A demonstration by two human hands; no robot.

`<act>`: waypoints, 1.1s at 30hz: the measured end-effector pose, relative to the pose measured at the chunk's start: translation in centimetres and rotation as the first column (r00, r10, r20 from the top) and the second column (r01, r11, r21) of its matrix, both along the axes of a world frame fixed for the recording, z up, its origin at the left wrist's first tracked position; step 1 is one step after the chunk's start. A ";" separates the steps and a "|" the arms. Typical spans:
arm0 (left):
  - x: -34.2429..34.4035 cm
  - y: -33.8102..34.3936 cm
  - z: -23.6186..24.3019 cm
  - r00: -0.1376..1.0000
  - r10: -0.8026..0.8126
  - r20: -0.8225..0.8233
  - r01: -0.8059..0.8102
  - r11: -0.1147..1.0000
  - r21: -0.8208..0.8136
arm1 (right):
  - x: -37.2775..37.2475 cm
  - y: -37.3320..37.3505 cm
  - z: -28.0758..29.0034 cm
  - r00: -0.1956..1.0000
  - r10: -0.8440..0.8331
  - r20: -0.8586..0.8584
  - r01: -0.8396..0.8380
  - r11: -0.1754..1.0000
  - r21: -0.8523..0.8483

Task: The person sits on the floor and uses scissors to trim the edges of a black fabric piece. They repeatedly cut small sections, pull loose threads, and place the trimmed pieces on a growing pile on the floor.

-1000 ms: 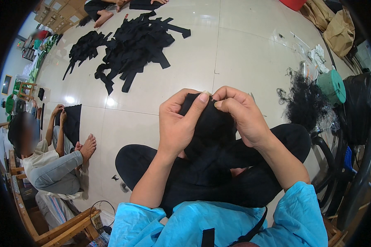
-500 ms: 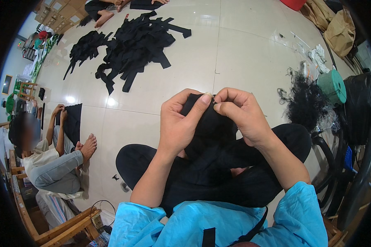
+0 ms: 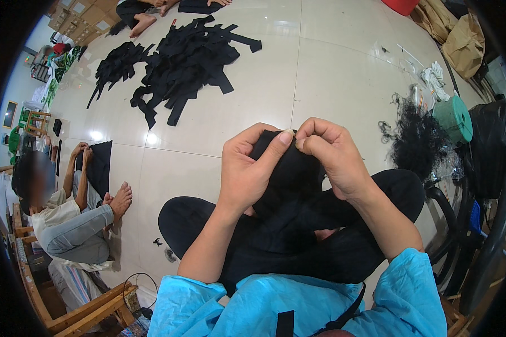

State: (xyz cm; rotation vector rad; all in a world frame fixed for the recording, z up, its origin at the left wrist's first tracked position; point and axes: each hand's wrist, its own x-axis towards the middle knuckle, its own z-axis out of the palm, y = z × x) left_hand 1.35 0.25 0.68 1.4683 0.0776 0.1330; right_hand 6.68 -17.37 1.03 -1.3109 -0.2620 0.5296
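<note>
My left hand (image 3: 249,168) grips a piece of black cloth (image 3: 287,185), its thumb pressed along the top edge. My right hand (image 3: 334,157) pinches the same edge just beside that thumb, thumb and index finger bent together at a small point too small to make out clearly. The cloth hangs down between my hands over my crossed legs (image 3: 376,224), which are in black trousers.
Heaps of black fabric strips (image 3: 183,67) lie ahead on the tiled floor. At right are tangled black threads (image 3: 410,135), a green roll (image 3: 451,119) and paper sacks (image 3: 461,45). A co-worker (image 3: 78,236) holding black cloth sits at left; another's bare foot (image 3: 143,25) shows at top.
My two hands and the cloth edge between them have shifted slightly to the right. Both hands keep their pinching hold.
</note>
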 end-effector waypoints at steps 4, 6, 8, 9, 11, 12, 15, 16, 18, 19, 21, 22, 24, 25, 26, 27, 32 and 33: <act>0.0 0.0 0.1 1.000 -0.004 -0.005 0.004 1.000 0.006 | 0.1 0.0 0.0 1.000 0.002 -0.005 -0.002 1.000 0.002; 0.0 0.0 0.2 1.000 -0.003 -0.008 0.003 1.000 0.000 | 0.2 -0.1 0.1 1.000 -0.002 -0.030 0.002 1.000 -0.001; 0.0 0.0 0.3 1.000 -0.002 -0.017 0.002 1.000 -0.019 | 0.3 -0.2 0.2 0.998 -0.006 -0.064 0.005 1.000 -0.011; 0.0 0.0 0.3 1.000 -0.006 -0.026 0.005 1.000 -0.020 | 0.3 -0.3 0.3 0.997 -0.005 -0.076 0.004 1.000 -0.010; 0.0 0.1 0.2 0.999 -0.012 -0.044 0.011 1.000 -0.022 | 0.3 -0.3 0.4 0.995 -0.004 -0.101 0.003 1.000 -0.007; 0.0 0.1 0.3 0.999 -0.011 -0.043 0.010 1.000 -0.025 | 0.3 -0.3 0.5 0.995 0.007 -0.097 -0.008 1.000 -0.009; 0.0 0.0 0.4 0.999 -0.004 -0.042 0.003 1.000 -0.015 | 0.3 -0.3 0.6 0.995 0.038 -0.092 -0.039 0.999 -0.013; -0.1 0.0 0.4 0.999 0.001 -0.043 -0.001 1.000 -0.001 | 0.3 -0.4 0.6 0.994 0.047 -0.094 -0.048 0.999 -0.012; -0.1 -0.1 0.4 0.999 0.006 -0.038 -0.006 1.000 0.005 | 0.3 -0.4 0.5 0.995 0.053 -0.082 -0.054 0.998 -0.008; -0.1 -0.1 0.4 0.999 0.007 -0.032 -0.007 1.000 -0.005 | 0.3 -0.4 0.4 0.996 0.052 -0.068 -0.052 0.999 -0.004; -0.1 -0.2 0.3 1.000 0.008 -0.023 -0.008 1.000 -0.010 | 0.2 -0.4 0.3 0.997 0.045 -0.054 -0.046 0.999 -0.006; -0.1 -0.2 0.3 1.000 0.008 -0.018 -0.008 1.000 -0.004 | 0.2 -0.3 0.3 0.998 0.041 -0.054 -0.042 0.999 -0.011; 0.0 -0.2 0.3 1.000 0.004 -0.010 -0.004 1.000 -0.003 | 0.1 -0.3 0.3 0.998 0.034 -0.059 -0.036 0.999 -0.025; 0.0 -0.2 0.3 1.000 0.000 -0.007 0.000 1.000 -0.007 | 0.1 -0.3 0.4 0.998 0.032 -0.062 -0.034 0.999 -0.035; 0.0 -0.2 0.3 1.000 -0.002 -0.004 0.002 1.000 -0.010 | 0.0 -0.2 0.4 0.997 0.030 -0.066 -0.033 0.998 -0.044; 0.0 -0.2 0.2 1.000 0.000 0.001 0.000 1.000 -0.018 | 0.0 -0.2 0.4 0.997 0.030 -0.066 -0.033 0.999 -0.043; 0.0 -0.3 0.1 1.000 0.014 0.007 -0.014 1.000 -0.025 | 0.0 0.0 0.2 0.998 -0.019 -0.064 0.018 1.000 -0.017; 0.0 -0.3 0.1 1.000 0.012 0.002 -0.011 1.000 -0.029 | 0.0 0.0 0.2 0.998 -0.023 -0.065 0.022 1.000 -0.011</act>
